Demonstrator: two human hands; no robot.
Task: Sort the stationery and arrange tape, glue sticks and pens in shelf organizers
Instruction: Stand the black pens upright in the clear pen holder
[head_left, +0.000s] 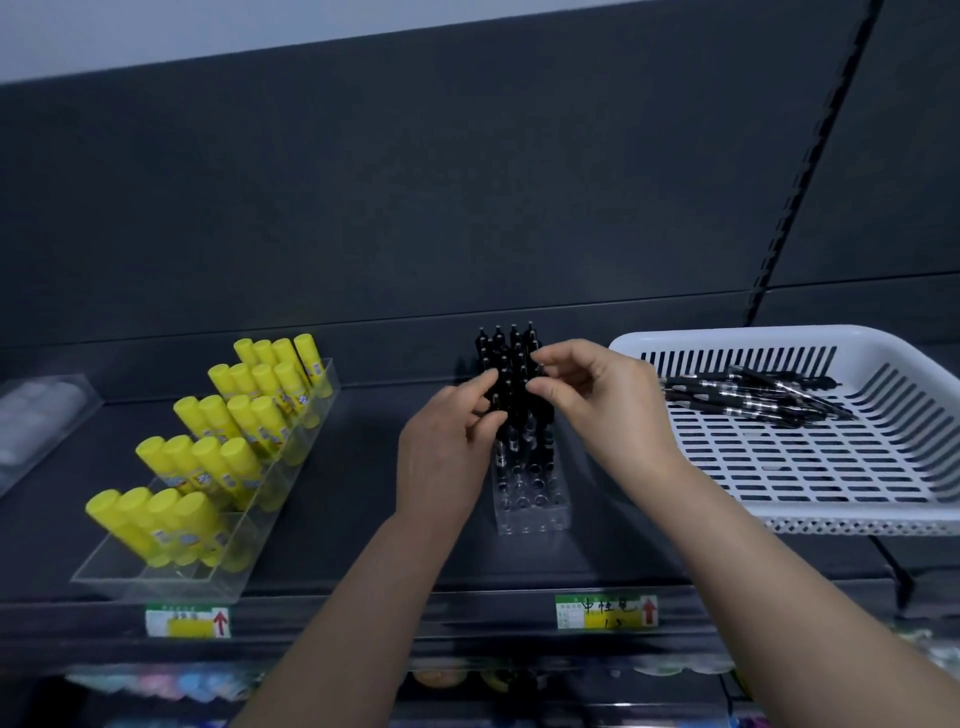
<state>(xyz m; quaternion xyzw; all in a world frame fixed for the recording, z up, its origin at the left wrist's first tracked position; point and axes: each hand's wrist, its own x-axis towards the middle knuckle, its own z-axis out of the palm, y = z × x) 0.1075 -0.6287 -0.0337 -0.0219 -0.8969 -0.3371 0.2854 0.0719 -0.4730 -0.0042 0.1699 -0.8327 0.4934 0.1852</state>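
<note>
- Spanning the top of the view: dark back panel, with a slotted upright on its right side.
- Dark shelf below it carries everything.
- White slotted basket sits at the right end of the shelf, its front edge overhanging.
- Clear glue tray stands left of centre and runs front to back at an angle.
- Yellow glue sticks stand in the tray in rows of four, leaning left. Front section is only part full.
- Blurred clear box at far left, contents unreadable.
- Right hand comes in from the right, thumb and forefinger pinched on the tops of the pens.
- Left hand comes in from the left, fingers curled and pinching the same cluster lower down. Can't tell which single pen each hand has.
- Clear holder stands mid-shelf between tray and basket, with bare holes in its front rows.
- Black pens stand upright in the holder's rear rows.
- Loose pens, black with silver bands, lie piled in the basket's back left.
- Two price labels on the shelf lip: one under the tray, one under the holder.
</note>
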